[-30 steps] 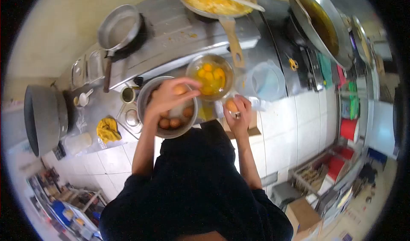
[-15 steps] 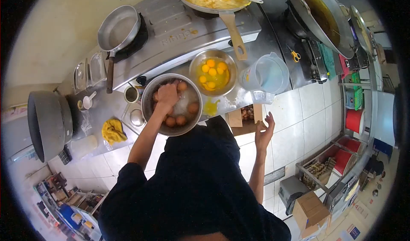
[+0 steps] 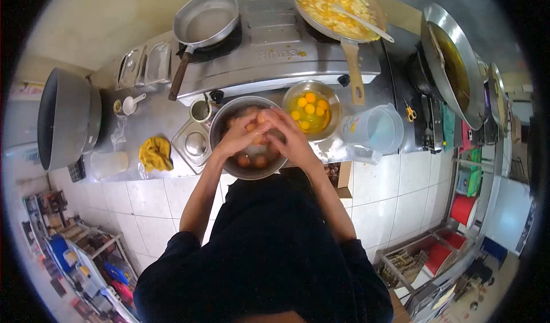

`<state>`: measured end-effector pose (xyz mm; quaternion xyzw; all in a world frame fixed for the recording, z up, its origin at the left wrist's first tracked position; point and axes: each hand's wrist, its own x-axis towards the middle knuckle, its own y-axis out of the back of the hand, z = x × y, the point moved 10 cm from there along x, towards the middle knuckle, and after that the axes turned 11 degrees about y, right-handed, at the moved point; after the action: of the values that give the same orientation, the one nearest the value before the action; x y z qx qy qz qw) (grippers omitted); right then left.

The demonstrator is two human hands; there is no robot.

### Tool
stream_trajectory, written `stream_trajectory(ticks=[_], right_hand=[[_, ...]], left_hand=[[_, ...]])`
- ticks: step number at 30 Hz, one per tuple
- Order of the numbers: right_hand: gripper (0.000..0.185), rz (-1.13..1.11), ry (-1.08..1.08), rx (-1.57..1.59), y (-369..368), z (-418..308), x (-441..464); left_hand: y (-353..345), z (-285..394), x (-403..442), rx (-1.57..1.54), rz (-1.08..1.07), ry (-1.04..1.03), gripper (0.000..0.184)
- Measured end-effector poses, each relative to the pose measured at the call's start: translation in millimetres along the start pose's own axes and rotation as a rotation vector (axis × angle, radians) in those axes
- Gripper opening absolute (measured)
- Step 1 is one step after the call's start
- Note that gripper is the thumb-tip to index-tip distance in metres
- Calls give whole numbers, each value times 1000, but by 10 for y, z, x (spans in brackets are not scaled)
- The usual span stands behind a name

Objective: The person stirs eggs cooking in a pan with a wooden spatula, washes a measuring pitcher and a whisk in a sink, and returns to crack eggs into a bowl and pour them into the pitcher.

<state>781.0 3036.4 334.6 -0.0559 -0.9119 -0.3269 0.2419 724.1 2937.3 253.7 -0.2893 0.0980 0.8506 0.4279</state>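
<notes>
A metal bowl [image 3: 215, 160] of cloudy water holds several brown eggs [image 3: 244, 160] near my body. My left hand [image 3: 245, 133] is over its middle, fingers curled around a brown egg. From the other side, my right hand [image 3: 289, 135] meets it with bent fingers, closing over the same egg. The fingers partly hide that egg. Touching distance to the right, a smaller steel bowl [image 3: 335, 102] contains several yolks [image 3: 310, 109] in egg white. A clear plastic pitcher [image 3: 379, 128] stands right of it.
Behind the bowls is a gas stove [image 3: 269, 77] with an empty frying pan [image 3: 206, 22] and a pan of cooked egg [image 3: 338, 11] with a spatula. A wok [image 3: 458, 65] sits right. Left are a yellow cloth [image 3: 156, 154] and a large grey pot [image 3: 71, 119]. A carton [image 3: 344, 177] is below the counter.
My right hand has come from beside the counter's front edge to the bowl, joining my left hand. My left hand has risen slightly from among the eggs. The camera view has shifted.
</notes>
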Motion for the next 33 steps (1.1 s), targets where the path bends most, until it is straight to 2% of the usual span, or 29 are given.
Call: stream_trajectory(ticks=[2, 3, 5, 6, 7, 8, 9, 11, 12, 13, 15, 17, 19, 20, 21, 22, 23, 24, 25, 27, 29, 31, 33], right_hand=[[46, 9, -60, 277, -27, 120, 124], [46, -5, -46, 282, -29, 117, 156], [47, 100, -123, 219, 130, 186, 169], [48, 188, -89, 158, 291, 138, 173], [48, 185, -80, 158, 326, 93, 158], [48, 316, -82, 82, 505, 54, 91], [49, 449, -83, 5, 676, 23, 19], [51, 466, -39, -87, 720, -18, 16], [53, 374, -95, -55, 615, 55, 63], [55, 285, -153, -22, 533, 142, 72], [56, 304, -174, -73, 673, 267, -46], [50, 420, -235, -114, 928, 322, -178], [50, 407, -241, -42, 918, 519, -282], [47, 485, -297, 256, 849, 746, -364], [45, 560, -345, 557, 761, 933, -455], [45, 572, -345, 550, 794, 998, -506], [43, 532, -447, 628, 735, 1129, -571], [41, 489, -550, 709, 653, 1239, -650], [41, 498, -551, 709, 672, 1292, -673], [38, 440, -628, 811, 564, 1438, -702], [36, 437, -623, 781, 580, 1524, -694], [35, 431, -617, 752, 579, 1587, -708], [31, 452, -518, 687, 635, 1602, -673]], left_hand=[[44, 125, -45, -2, 60, -91, 44], [44, 143, -36, -13, 76, -99, 44], [23, 137, 34, -479, 0, -110, 45], [5, 101, 110, -482, 5, -119, 45], [81, 81, 175, -576, 75, -219, 44], [137, 133, 191, -669, 142, -319, 43], [78, 157, 267, -668, 141, -327, 43], [-24, 329, 305, -668, 269, -416, 38], [-206, 457, 344, -747, 194, -461, 36], [-282, 476, 421, -747, 181, -458, 36], [-339, 438, 616, -662, 255, -379, 36], [-399, 537, 680, -585, 269, -426, 37], [-630, 626, 821, -582, 72, -419, 34], [-667, 657, 848, -577, 59, -414, 34], [-728, 700, 872, -434, 54, -398, 33], [-776, 750, 910, -291, 51, -386, 33], [-757, 724, 1012, -285, 42, -388, 33], [-829, 703, 1110, -274, -79, -430, 35], [-922, 752, 1116, -263, -199, -470, 39], [-984, 758, 1178, -232, -209, -486, 35], [-1003, 756, 1230, -206, -215, -504, 30], [-1001, 637, 1380, -76, -189, -403, 26], [-1012, 591, 1487, -23, -219, -380, 25]])
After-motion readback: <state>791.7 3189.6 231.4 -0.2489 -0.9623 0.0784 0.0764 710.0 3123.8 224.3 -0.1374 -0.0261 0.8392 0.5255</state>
